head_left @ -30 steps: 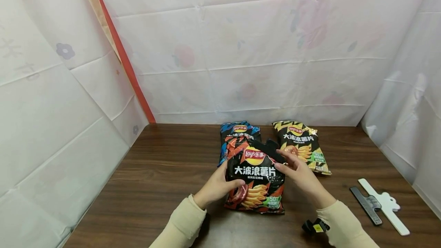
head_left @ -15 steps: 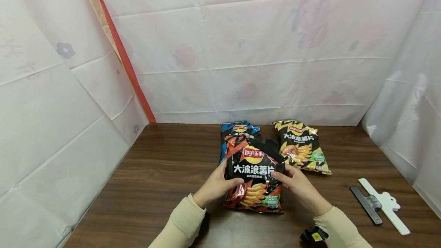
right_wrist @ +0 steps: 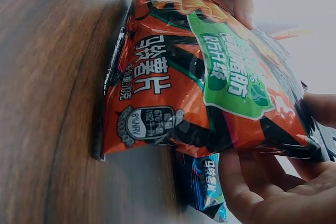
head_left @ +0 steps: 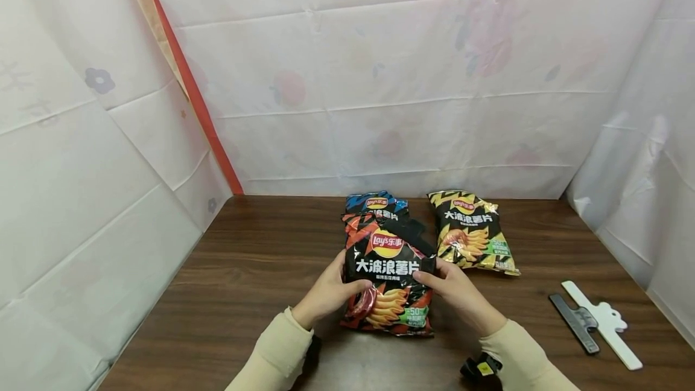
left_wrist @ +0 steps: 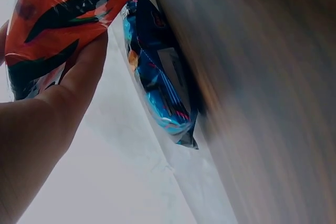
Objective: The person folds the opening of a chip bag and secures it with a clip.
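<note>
A red and black chip bag [head_left: 388, 285] is held between both hands in front of me, tilted with its printed front towards the head camera. Across its upper right corner sits a black bag clip [head_left: 408, 235]. My left hand [head_left: 326, 293] grips the bag's left side, thumb on the front and fingers behind. On the right side my right hand [head_left: 461, 294] holds it the same way, just below the clip. The right wrist view shows the bag's lower end [right_wrist: 173, 77] close over the table, with the fingers [right_wrist: 236, 182] of the right hand under its side.
Behind the held bag lies a blue chip bag [head_left: 374, 203], partly covered by it. A yellow and black chip bag [head_left: 473, 237] lies at the back right. At the right are a dark grey clip [head_left: 577, 323] and a white clip [head_left: 608, 326]. A patterned sheet [head_left: 380, 95] hangs behind the table.
My right hand has moved down from the black clip to the bag's right side and taken hold there. Both hands and the bag have then shifted slightly left.
</note>
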The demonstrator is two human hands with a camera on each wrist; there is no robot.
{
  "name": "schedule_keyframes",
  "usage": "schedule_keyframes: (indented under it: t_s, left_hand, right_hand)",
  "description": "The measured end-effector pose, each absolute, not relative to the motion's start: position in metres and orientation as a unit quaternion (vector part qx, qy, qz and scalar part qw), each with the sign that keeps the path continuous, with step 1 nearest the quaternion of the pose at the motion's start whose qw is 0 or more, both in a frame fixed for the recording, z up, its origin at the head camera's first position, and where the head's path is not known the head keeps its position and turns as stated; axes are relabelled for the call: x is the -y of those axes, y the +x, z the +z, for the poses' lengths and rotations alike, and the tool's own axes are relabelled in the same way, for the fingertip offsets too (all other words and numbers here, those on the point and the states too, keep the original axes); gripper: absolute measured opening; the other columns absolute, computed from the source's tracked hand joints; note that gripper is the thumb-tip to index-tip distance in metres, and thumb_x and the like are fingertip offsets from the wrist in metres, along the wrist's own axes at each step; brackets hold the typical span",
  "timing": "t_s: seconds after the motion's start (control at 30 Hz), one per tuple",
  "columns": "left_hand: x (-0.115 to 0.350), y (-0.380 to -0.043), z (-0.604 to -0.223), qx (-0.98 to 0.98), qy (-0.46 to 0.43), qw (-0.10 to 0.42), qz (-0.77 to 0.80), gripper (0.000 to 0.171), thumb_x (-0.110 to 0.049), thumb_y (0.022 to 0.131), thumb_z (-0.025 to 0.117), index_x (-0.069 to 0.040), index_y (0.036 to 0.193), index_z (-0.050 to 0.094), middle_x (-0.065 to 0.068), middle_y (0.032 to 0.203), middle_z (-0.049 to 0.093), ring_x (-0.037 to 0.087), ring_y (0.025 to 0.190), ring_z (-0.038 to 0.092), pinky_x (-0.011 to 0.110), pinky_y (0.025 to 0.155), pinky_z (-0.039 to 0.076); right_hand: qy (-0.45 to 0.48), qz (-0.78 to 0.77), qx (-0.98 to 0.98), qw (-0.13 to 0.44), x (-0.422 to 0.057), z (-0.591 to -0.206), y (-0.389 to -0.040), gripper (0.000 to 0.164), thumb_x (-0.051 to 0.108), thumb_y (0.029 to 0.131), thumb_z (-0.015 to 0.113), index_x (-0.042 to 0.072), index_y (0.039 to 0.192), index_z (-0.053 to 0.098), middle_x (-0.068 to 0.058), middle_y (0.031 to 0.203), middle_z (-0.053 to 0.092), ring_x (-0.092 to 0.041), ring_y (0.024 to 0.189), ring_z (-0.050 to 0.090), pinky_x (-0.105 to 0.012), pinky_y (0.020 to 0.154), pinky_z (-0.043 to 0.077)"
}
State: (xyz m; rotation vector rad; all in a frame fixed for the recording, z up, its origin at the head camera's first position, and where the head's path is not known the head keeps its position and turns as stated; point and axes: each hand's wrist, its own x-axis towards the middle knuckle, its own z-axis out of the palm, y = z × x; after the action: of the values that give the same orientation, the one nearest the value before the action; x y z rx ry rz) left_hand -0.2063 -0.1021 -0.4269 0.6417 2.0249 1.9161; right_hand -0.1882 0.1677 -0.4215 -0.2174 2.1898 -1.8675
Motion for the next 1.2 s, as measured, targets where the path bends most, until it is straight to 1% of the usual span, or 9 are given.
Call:
schedule_keyframes:
  t_s: [0.17, 0.27, 0.47, 0.57, 0.67, 0.87, 1.07, 1.2]
  left_hand:
    - [0.111, -0.206, -0.426, -0.714, 0.207, 0.131, 0.656, 0.079, -0.011, 0.091, 0.07, -0.015, 0.154, 0.024, 0.016, 0.143, 0.05, 0.021, 0.118, 0.059, 0.03, 0.096, 0.05]
    - [0.116, -0.206, -0.425, -0.716, 0.201, 0.128, 0.656, 0.078, -0.011, 0.091, 0.07, -0.014, 0.154, 0.024, 0.017, 0.142, 0.05, 0.021, 0.117, 0.06, 0.03, 0.095, 0.051]
    - [0.13, -0.206, -0.424, -0.723, 0.187, 0.121, 0.654, 0.078, -0.012, 0.091, 0.071, -0.013, 0.153, 0.024, 0.019, 0.142, 0.05, 0.019, 0.115, 0.06, 0.028, 0.093, 0.051]
    - [0.137, -0.206, -0.424, -0.735, 0.175, 0.11, 0.646, 0.077, -0.013, 0.09, 0.071, -0.011, 0.152, 0.025, 0.02, 0.142, 0.05, 0.019, 0.115, 0.059, 0.025, 0.092, 0.051]
    - [0.145, -0.206, -0.424, -0.734, 0.16, 0.1, 0.653, 0.075, -0.01, 0.09, 0.071, -0.009, 0.151, 0.027, 0.021, 0.141, 0.05, 0.019, 0.116, 0.058, 0.024, 0.092, 0.05]
    - [0.161, -0.207, -0.421, -0.748, 0.113, 0.066, 0.65, 0.072, -0.008, 0.087, 0.073, -0.01, 0.147, 0.034, 0.019, 0.137, 0.053, 0.018, 0.111, 0.059, 0.023, 0.088, 0.051]
    - [0.176, -0.208, -0.42, -0.751, 0.099, 0.059, 0.65, 0.071, -0.011, 0.089, 0.072, -0.01, 0.148, 0.032, 0.02, 0.14, 0.051, 0.02, 0.116, 0.058, 0.021, 0.09, 0.05]
    - [0.184, -0.21, -0.42, -0.757, 0.084, 0.047, 0.646, 0.073, -0.011, 0.09, 0.071, -0.01, 0.15, 0.03, 0.019, 0.142, 0.049, 0.018, 0.117, 0.057, 0.02, 0.09, 0.05]
  right_hand:
    - [-0.076, -0.643, -0.752, 0.127, -0.16, -0.423, -0.194, 0.05, 0.026, 0.097, 0.063, -0.01, 0.131, 0.051, -0.015, 0.119, 0.066, -0.007, 0.098, 0.064, -0.026, 0.086, 0.052]
    - [-0.088, -0.646, -0.747, 0.13, -0.155, -0.423, -0.197, 0.05, 0.026, 0.097, 0.062, -0.01, 0.13, 0.052, -0.015, 0.119, 0.066, -0.008, 0.098, 0.063, -0.026, 0.087, 0.052]
    - [-0.098, -0.657, -0.734, 0.141, -0.141, -0.423, -0.203, 0.05, 0.028, 0.097, 0.063, -0.006, 0.132, 0.052, -0.014, 0.122, 0.065, -0.009, 0.101, 0.063, -0.027, 0.09, 0.051]
    - [-0.102, -0.661, -0.729, 0.145, -0.132, -0.423, -0.207, 0.05, 0.027, 0.097, 0.063, -0.006, 0.133, 0.053, -0.014, 0.123, 0.065, -0.009, 0.102, 0.063, -0.028, 0.091, 0.051]
    - [-0.115, -0.658, -0.73, 0.143, -0.123, -0.424, -0.211, 0.049, 0.027, 0.096, 0.064, -0.005, 0.132, 0.054, -0.014, 0.123, 0.065, -0.008, 0.102, 0.063, -0.028, 0.091, 0.051]
    - [-0.136, -0.663, -0.721, 0.15, -0.104, -0.426, -0.221, 0.05, 0.029, 0.097, 0.063, -0.004, 0.133, 0.053, -0.016, 0.123, 0.065, -0.011, 0.103, 0.064, -0.031, 0.091, 0.052]
    - [-0.122, -0.672, -0.713, 0.159, -0.084, -0.427, -0.228, 0.05, 0.03, 0.095, 0.066, 0.001, 0.135, 0.054, -0.015, 0.13, 0.061, -0.015, 0.107, 0.062, -0.035, 0.093, 0.052]
    - [-0.115, -0.67, -0.717, 0.156, -0.072, -0.427, -0.232, 0.047, 0.031, 0.095, 0.066, 0.002, 0.13, 0.057, -0.015, 0.129, 0.061, -0.015, 0.107, 0.061, -0.035, 0.092, 0.052]
